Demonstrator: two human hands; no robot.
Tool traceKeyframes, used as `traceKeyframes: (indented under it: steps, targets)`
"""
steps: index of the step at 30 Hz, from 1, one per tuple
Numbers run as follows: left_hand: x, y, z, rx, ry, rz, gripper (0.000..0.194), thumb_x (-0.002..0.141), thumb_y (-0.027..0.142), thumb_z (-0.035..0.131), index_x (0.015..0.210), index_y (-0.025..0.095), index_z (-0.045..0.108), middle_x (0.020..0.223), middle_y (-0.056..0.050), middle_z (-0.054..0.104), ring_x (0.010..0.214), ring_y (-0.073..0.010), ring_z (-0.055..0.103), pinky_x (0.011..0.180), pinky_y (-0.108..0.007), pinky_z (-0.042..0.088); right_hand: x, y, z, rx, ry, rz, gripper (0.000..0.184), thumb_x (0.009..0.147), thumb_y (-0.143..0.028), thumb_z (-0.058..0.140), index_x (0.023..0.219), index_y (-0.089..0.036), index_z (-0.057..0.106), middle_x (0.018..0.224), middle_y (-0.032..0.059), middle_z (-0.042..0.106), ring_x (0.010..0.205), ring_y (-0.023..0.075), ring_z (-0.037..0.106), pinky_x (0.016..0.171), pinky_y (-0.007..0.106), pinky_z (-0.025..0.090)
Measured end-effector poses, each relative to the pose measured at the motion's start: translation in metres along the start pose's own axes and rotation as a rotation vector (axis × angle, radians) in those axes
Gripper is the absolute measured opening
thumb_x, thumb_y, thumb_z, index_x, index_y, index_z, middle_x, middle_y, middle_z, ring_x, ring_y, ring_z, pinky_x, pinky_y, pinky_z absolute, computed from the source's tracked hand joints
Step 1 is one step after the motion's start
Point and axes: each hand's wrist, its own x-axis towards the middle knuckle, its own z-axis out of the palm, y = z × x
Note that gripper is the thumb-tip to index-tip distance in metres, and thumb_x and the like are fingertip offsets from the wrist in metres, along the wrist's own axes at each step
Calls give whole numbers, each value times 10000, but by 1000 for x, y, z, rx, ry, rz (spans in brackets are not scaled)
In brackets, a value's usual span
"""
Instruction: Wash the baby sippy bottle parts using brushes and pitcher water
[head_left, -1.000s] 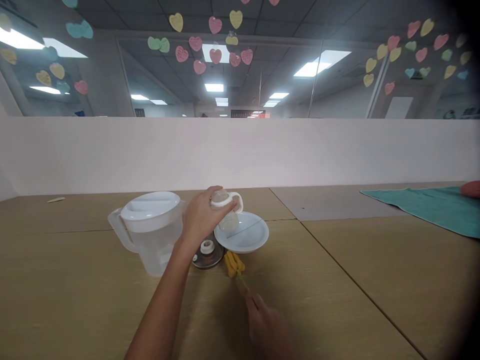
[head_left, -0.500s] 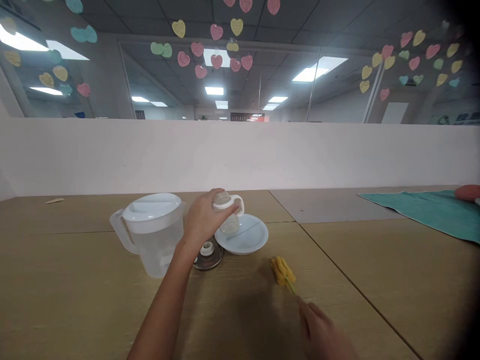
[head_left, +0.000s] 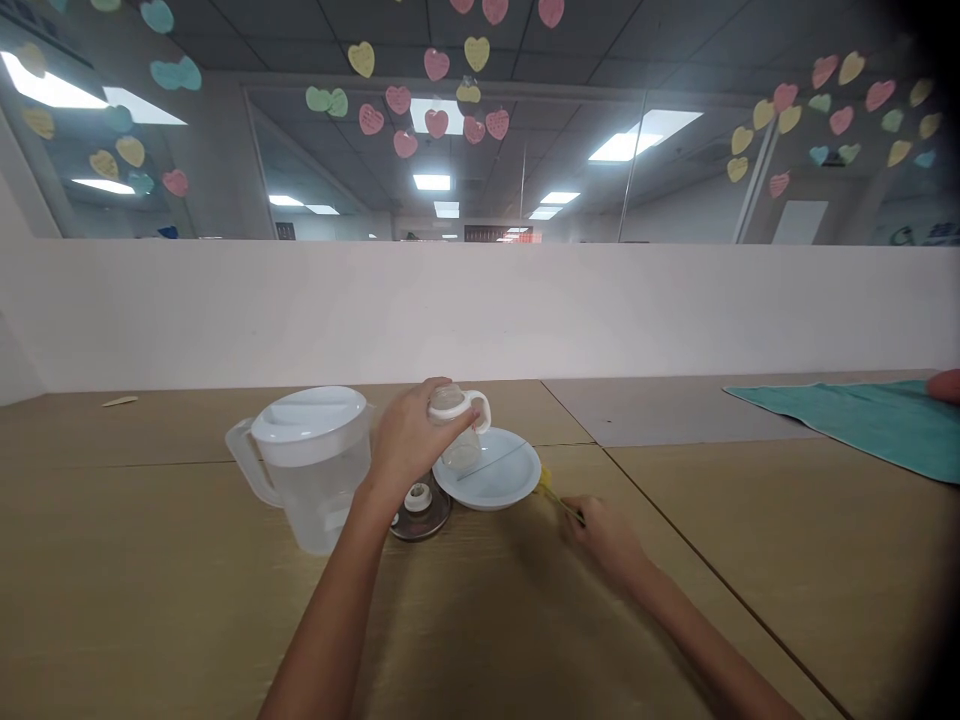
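Observation:
My left hand (head_left: 411, 430) is wrapped round a clear baby bottle (head_left: 463, 455) with a white collar and a white side handle. It holds the bottle over the left part of a white bowl (head_left: 502, 487), and a thin dark line crosses the bowl beside the bottle. Closed on the thin green handle of a sponge bottle brush (head_left: 553, 494) is my right hand (head_left: 604, 535). The brush's yellow head lies at the bowl's right rim, partly hidden by it. Under my left wrist, a dark round dish (head_left: 424, 525) carries a small white ring-shaped part (head_left: 418, 497).
A lidded clear plastic pitcher (head_left: 315, 490) with a white lid stands left of my left forearm. At the far right lies a green cloth (head_left: 862, 415) with a reddish object (head_left: 945, 386) on it. A small flat wooden piece (head_left: 120, 401) rests at the back left, before the white wall (head_left: 375, 310).
My right hand has moved forward with the bottle brush, bringing the yellow head from the table in front up to the bowl's right rim. My left hand and the bottle stay nearly still.

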Motion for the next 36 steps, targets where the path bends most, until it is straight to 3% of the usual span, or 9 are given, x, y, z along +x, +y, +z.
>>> traceKeyframes:
  steps: [5,9,14,19,22,27,32,36]
  targets:
    - [0,1,1,-8,-27,-16,430,737,555,555,1047,262,611,1006,-21,675,928,-224,605,769,-302,452,-32,-6,-7,16,-113,-22,276,745,-80,391,762,-162,654,749,65,661,689,143,591,586,207,352]
    - [0,1,1,0,-29,-28,433,738,537,559,1059,251,609,1013,-32,676,940,-232,605,792,-308,451,-71,4,-24,-44,-150,-32,314,724,-77,388,773,-197,674,747,64,662,672,155,608,572,215,381]
    - [1,-1,3,5,-26,-21,425,726,537,577,1052,266,609,999,-20,680,927,-224,610,769,-292,453,-101,16,-46,-58,-69,-65,352,784,-136,359,878,-258,676,754,52,664,603,149,610,515,222,400]
    - [0,-2,4,16,-20,11,430,724,532,583,1063,268,608,986,-11,679,907,-213,611,762,-288,454,-87,-8,-21,-132,83,40,392,829,-123,302,1060,-190,611,822,75,671,650,165,640,499,236,402]
    - [-1,-4,3,23,-26,20,438,736,537,571,1078,265,601,1026,-14,672,931,-215,608,766,-289,456,-67,-34,-6,-225,-7,151,382,809,-49,299,981,-178,615,798,67,659,602,153,630,458,226,345]
    - [-1,-6,3,52,-40,24,449,747,560,549,1083,266,596,1054,-16,666,956,-226,601,779,-295,450,-46,-67,1,-267,-136,158,358,791,-4,337,960,-157,614,851,80,663,711,178,653,487,226,341]
    - [1,-7,4,74,-45,37,446,735,542,565,1090,272,586,1035,-11,669,936,-228,602,762,-294,445,-65,-74,14,-316,-202,90,430,752,6,392,1087,-155,608,901,99,681,695,175,668,484,208,379]
    - [0,-7,4,81,-61,42,448,735,527,569,1104,272,581,1034,-6,669,934,-221,603,752,-287,443,-100,-66,20,-304,-142,-35,464,725,16,407,1066,-198,639,887,79,692,598,139,658,459,177,399]
